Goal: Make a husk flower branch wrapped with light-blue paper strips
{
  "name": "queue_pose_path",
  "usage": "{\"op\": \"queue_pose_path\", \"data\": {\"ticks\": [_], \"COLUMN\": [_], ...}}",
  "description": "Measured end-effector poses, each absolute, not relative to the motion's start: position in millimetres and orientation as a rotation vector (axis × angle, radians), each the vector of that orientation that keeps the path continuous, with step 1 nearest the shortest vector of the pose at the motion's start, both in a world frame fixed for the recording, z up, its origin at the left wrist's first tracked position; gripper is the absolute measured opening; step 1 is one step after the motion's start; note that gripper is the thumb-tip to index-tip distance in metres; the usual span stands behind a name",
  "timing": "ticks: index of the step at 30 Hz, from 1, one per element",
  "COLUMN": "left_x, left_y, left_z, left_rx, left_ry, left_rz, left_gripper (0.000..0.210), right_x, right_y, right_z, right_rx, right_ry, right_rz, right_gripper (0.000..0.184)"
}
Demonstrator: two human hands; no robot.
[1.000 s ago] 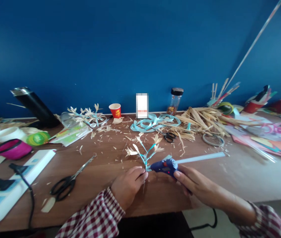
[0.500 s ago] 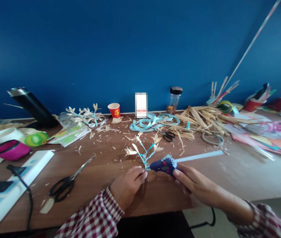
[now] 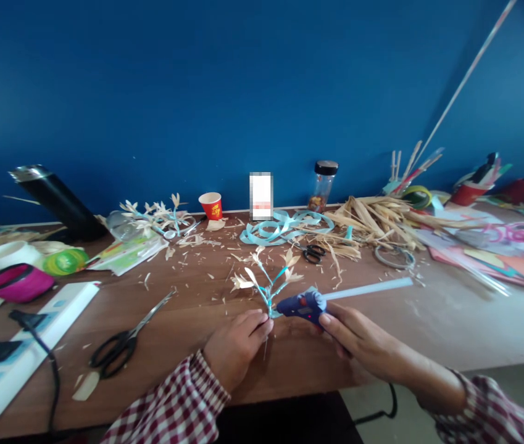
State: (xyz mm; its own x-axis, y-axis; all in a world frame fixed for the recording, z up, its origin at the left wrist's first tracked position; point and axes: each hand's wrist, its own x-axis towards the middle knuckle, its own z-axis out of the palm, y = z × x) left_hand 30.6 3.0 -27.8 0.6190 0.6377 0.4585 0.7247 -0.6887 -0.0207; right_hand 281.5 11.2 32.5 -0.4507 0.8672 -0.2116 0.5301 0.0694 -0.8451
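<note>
My left hand (image 3: 238, 342) pinches the lower stem of a small branch of husk flowers (image 3: 268, 283), its pale petals on stems wrapped in light blue ribbon. A thin wire end sticks out below my fingers. My right hand (image 3: 358, 336) is closed around a blue glue gun (image 3: 305, 305), a long clear glue stick (image 3: 368, 288) jutting from its back. The gun's nozzle points left and sits close by the stem, just above my left fingertips. Whether the nozzle touches the stem I cannot tell.
Black-handled scissors (image 3: 116, 351) and a white power strip (image 3: 65, 327) lie at left. Behind are more husk flowers (image 3: 164, 216), a red paper cup (image 3: 210, 206), blue ribbon (image 3: 266, 231), small scissors (image 3: 312, 253) and dried husks (image 3: 373, 222). Coloured paper (image 3: 511, 268) lies at right.
The view has shifted very slightly. Both hands, the flower branch and the glue gun keep nearly the same positions relative to each other.
</note>
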Motion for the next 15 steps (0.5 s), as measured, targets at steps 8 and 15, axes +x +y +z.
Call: {"op": "queue_pose_path", "data": {"ticks": [8, 15], "left_x": [30.0, 30.3], "left_y": [4.0, 3.5], "left_z": [-25.7, -25.8], "left_rx": [-2.632, -2.613], "left_ry": [-1.098, -1.079], "left_rz": [-0.626, -0.650], "left_gripper": [0.024, 0.024], "right_x": [277.3, 280.6], "right_y": [9.9, 10.7], "right_z": [32.5, 32.7], "right_rx": [-1.413, -1.388], "right_ry": [-1.975, -1.974], "right_rz": [1.314, 1.344], "right_gripper": [0.039, 0.041]}}
